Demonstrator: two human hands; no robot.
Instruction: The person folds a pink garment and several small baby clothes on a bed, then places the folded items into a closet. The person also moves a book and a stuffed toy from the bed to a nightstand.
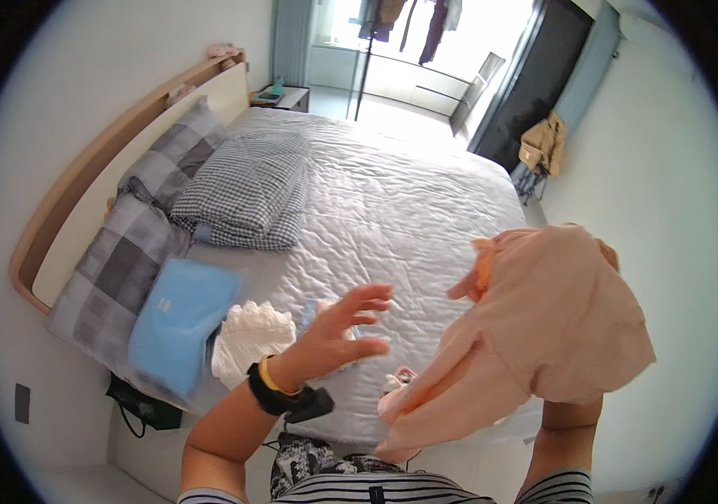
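Note:
A pale pink garment [567, 309] hangs in loose folds over my right hand [463, 287] and part of that forearm, raised above the bed's near right side. Most of the hand is hidden in the cloth; some fingers show at its left edge, beside an orange patch [484, 268]. My left hand [334, 331] is in the air with fingers apart and nothing in it. Below it lie a cream ribbed knit piece [252, 343] with a scalloped edge and a partly hidden light blue folded cloth [312, 310]. A small red and white item [404, 375] lies beside the pink cloth.
A grey quilted cover [384, 208] spreads over the bed. Blue folded fabric [182, 321], checked pillows [126, 258] and a folded gingham quilt [245, 189] lie toward the headboard [82, 208]. A dark bag [145, 403] sits by the near left corner; a tan bag [545, 145] hangs far right.

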